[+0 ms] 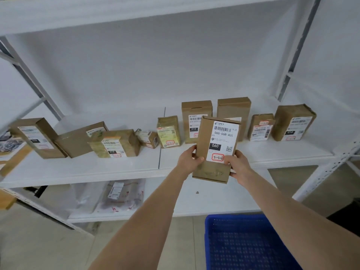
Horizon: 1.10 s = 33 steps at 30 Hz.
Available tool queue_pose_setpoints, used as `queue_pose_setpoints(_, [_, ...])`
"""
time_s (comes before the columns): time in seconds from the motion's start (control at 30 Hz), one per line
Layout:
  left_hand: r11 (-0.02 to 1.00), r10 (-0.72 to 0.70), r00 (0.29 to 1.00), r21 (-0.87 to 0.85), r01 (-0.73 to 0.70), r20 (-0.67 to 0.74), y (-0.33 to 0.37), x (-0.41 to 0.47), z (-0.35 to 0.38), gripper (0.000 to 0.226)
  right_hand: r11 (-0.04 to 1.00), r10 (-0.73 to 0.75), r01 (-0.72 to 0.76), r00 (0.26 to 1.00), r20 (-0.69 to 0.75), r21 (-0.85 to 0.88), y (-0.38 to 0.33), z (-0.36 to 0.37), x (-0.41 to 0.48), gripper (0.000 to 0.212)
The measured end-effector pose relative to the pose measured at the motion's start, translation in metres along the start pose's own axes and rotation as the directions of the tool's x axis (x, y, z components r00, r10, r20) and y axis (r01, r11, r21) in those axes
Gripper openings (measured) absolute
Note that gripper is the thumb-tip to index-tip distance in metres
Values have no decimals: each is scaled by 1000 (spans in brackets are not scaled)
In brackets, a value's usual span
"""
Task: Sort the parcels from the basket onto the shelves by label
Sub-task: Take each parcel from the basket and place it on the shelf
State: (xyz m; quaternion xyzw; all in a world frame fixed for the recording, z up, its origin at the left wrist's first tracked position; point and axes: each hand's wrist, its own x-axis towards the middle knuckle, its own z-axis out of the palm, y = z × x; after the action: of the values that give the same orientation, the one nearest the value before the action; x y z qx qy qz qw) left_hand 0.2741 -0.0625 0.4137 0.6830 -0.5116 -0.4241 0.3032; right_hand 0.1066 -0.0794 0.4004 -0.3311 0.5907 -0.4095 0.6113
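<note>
Blue plastic mesh marks the basket (249, 244), nearest and low on the right under the right forearm. Beyond it both arms reach forward and up. The left hand (188, 159) and right hand (238, 165) grasp one brown cardboard parcel (216, 149) between them, each hand curled round a side edge of its lower half, thumbs on the front.

The parcel's long axis runs up and down, leaning a little to the right, with its label facing the camera. Its bottom edge hangs just in front of the shelf (116, 168) lip, so the coming move is likely a short push forward and down; neither hand is clearly nearer.

Its white label reads 060-06B-A05, with 060 on a black block and 3-3-6 handwritten in a red box. It is held right of the black divider line (161, 139), in front of two tall boxes (195, 117) in the row standing upright against the wall.
</note>
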Motion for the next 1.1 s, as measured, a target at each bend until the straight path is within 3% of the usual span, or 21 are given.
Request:
queue_pose_setpoints(0.17, [999,6,999,-34,-7,-32,-14,12,-25,59,999,-21,25,995,96,-40,3,29,3,52])
queue_pose_setpoints(0.33, [999,-19,999,-44,17,-31,-16,20,-39,58,963,-187,196,980,67,-185,8,48,17,63])
queue_pose_setpoints(0.5, [984,52,994,176,-33,-100,-16,34,-55,52,925,-307,298,952,1,-237,10,60,23,59])
queue_pose_setpoints(0.6, [883,164,968,467,-57,-191,-12,50,-73,61,914,-335,313,941,-44,-260,6,66,35,60])
queue_pose_setpoints(0.77, [659,281,952,745,-101,-119,-4,82,-93,59,916,-309,287,951,-35,-280,6,84,54,59])
queue_pose_setpoints(0.93, [545,288,958,825,-148,-18,-15,103,-107,69,921,-289,273,957,-19,-276,15,100,62,61])
queue_pose_setpoints(1.1, [581,300,953,799,-153,-35,-25,109,-117,60,903,-262,258,964,34,-343,12,116,72,59])
